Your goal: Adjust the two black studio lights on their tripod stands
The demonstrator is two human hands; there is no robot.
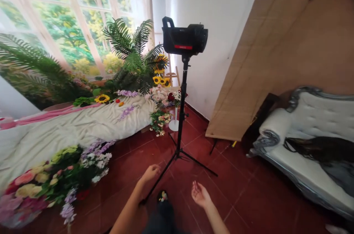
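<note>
A black studio light [184, 38] with a red stripe sits on top of a black tripod stand [181, 116], whose legs spread over the red tiles. My left hand [152, 172] is low, just left of the stand's legs, with its fingers curled in; whether anything is inside them is too small to tell. To the right of the legs, my right hand [199, 193] is turned palm up with fingers apart and nothing in it. Neither hand touches the stand.
A bed with cream cloth [91, 125] and many artificial flowers [35, 189] lies left. Palm leaves [132, 53] rise behind it. A brown hanging backdrop [240, 79] leans beside a white tufted sofa [320, 116] with dark clothing on it. One tripod leg reaches near my foot.
</note>
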